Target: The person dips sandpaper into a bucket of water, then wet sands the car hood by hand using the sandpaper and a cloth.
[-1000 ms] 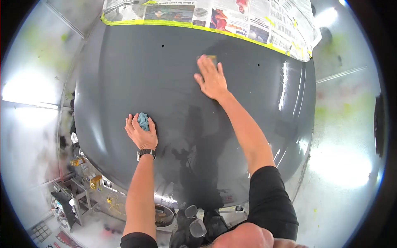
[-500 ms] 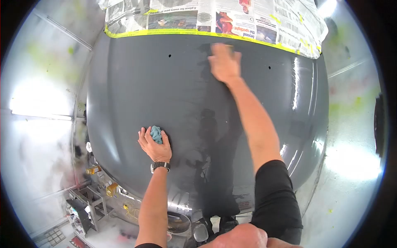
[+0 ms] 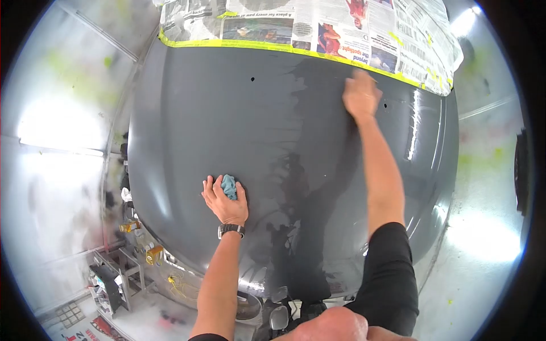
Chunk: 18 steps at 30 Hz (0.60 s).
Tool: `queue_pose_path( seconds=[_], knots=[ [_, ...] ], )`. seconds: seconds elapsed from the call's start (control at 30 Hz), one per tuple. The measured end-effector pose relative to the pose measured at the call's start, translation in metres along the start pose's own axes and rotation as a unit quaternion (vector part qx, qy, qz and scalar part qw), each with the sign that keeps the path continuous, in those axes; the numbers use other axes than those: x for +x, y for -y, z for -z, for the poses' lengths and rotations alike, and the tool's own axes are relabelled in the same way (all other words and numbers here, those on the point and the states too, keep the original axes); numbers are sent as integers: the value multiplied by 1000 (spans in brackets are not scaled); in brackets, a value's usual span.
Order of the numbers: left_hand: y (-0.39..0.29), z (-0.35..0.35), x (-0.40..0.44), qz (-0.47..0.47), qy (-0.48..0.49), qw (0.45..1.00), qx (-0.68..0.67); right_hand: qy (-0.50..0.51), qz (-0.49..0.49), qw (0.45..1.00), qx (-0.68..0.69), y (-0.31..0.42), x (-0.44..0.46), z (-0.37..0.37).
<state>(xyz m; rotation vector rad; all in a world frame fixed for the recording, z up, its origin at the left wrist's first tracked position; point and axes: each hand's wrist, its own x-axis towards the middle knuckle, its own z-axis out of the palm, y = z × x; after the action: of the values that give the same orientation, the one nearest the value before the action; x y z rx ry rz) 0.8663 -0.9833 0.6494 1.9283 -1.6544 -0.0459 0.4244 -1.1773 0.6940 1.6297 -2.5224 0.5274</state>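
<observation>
A large dark grey curved panel point(image 3: 216, 119), wet and glossy in its middle, fills the centre of the view. My left hand point(image 3: 226, 203) rests on its left part, fingers closed round a crumpled blue cloth point(image 3: 229, 186). Farther up on the right, my right hand point(image 3: 362, 95) lies against the panel just below the yellow tape point(image 3: 318, 54), between two small dark holes. Motion blurs its fingers, and whatever lies beneath them is hidden.
Newspaper point(image 3: 352, 31) covers the far end, edged by the tape. At lower left stand a grey stand with shelves point(image 3: 116, 278), an orange-yellow box point(image 3: 153, 254) and a yellow cord point(image 3: 179, 284). Paint-marked pale walls point(image 3: 62, 187) rise on both sides.
My right hand has swept rightward along the panel's far part; the yellowish edge under its fingers is now hidden. The view has shifted, while my left hand stays on the cloth.
</observation>
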Motion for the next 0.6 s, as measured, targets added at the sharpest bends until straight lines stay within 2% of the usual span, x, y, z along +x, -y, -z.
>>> queue_pose_path(
  seconds=[0.03, 0.13, 0.2, 0.27, 0.33, 0.4, 0.47, 0.57, 0.6],
  knots=[
    [-2, 2, 0, 6, 2, 1000, 1, -72, -39, 996, -33, -29, -5, -6],
    [-4, 5, 2, -7, 4, 1000, 6, -17, -144, 985, -89, 14, 5, -8],
    [-3, 5, 2, -5, 0, 1000, 3, 0, -87, 994, -64, 82, 18, -19],
    [-4, 4, -3, 2, -4, 1000, 7, 28, 13, 998, -50, 116, 18, -30],
    [-5, 5, 1, -5, -1, 1000, 3, 21, 109, 994, 19, 81, 18, -19],
    [-4, 2, 1, -10, -8, 1000, -6, 86, 92, 992, 1, 25, 7, 24],
    [-1, 1, 0, -13, -12, 1000, 2, -87, -7, 996, -21, -56, -2, 4],
    [-3, 3, 0, -16, -17, 1000, -4, -111, -116, 985, -57, -65, 7, -16],
    [-5, 2, 0, -14, -12, 1000, -2, -70, -91, 992, -51, -25, 6, -1]
  ],
)
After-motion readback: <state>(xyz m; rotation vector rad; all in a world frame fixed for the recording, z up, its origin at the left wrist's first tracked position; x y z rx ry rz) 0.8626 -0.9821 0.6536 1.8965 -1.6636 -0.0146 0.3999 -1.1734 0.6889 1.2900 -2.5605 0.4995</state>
